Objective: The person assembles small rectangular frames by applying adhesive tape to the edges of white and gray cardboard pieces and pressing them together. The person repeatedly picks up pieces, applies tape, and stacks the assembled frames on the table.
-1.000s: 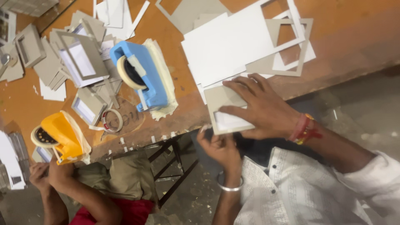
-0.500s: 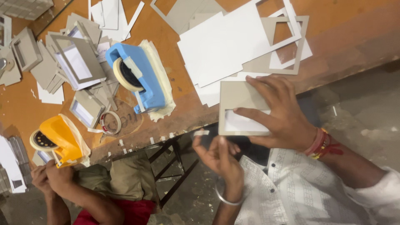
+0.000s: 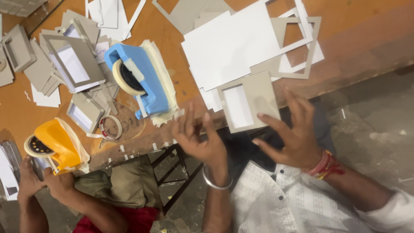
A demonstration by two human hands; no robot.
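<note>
Grey card frame (image 3: pixel 248 105) with a white window lies at centre frame on the orange table's (image 3: pixel 358 47) edge, overhanging it, long axis running roughly up-down and tilted slightly. Half a second ago the right hand (image 3: pixel 293 133) pressed on it; now that hand has lifted off, fingers spread and empty, just beside its lower right corner. The left hand (image 3: pixel 200 138) has risen, open, pinching nothing I can make out. Left of them stands a blue tape dispenser (image 3: pixel 142 80) holding a cream roll.
</note>
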